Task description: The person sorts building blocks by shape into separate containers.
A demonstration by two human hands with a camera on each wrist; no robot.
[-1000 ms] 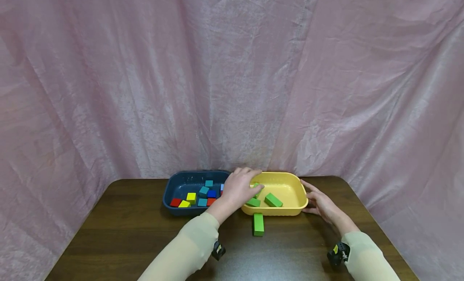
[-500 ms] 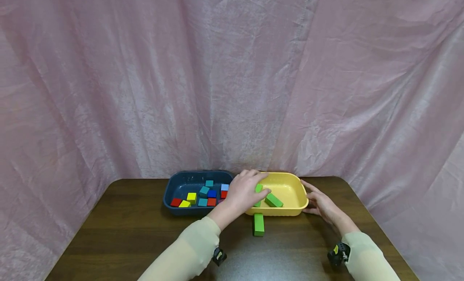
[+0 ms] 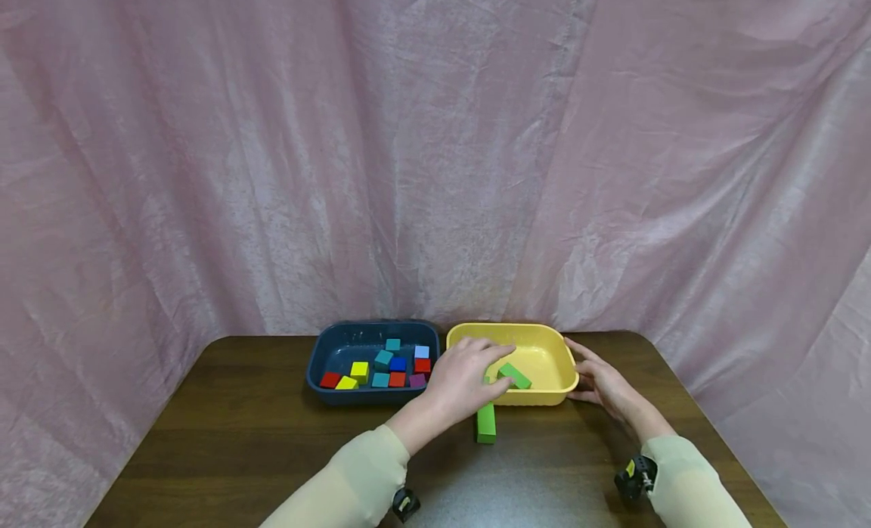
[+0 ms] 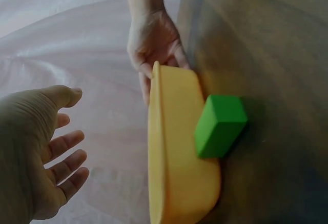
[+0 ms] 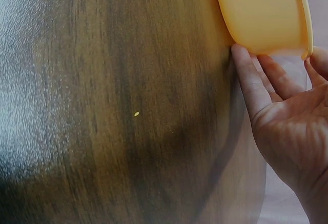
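Observation:
My left hand (image 3: 459,377) hovers over the left front of a yellow tray (image 3: 540,398), its fingers loosely spread with nothing between them. In the left wrist view, the palm and separated fingertips show beside the tray's rim. My right hand (image 3: 602,380) touches the tray's right end; the right wrist view has its straight fingers (image 5: 251,78) against the outer wall, near the rim. A green block (image 3: 515,375) lies inside the tray, and part of another shows behind the left thumb. One more green block (image 4: 220,126) stands on the table against the tray's front wall.
A dark blue tray (image 3: 320,396) stands to the left of the yellow one, close beside it. It holds several small blocks in red, yellow, teal, blue and purple. Behind the wooden table (image 3: 224,430) hangs a pink curtain (image 3: 435,150).
My left hand has shifted right and toward the table's front, uncovering the right part of the blue tray and the yellow tray's back left corner. The right hand stays at the tray's end.

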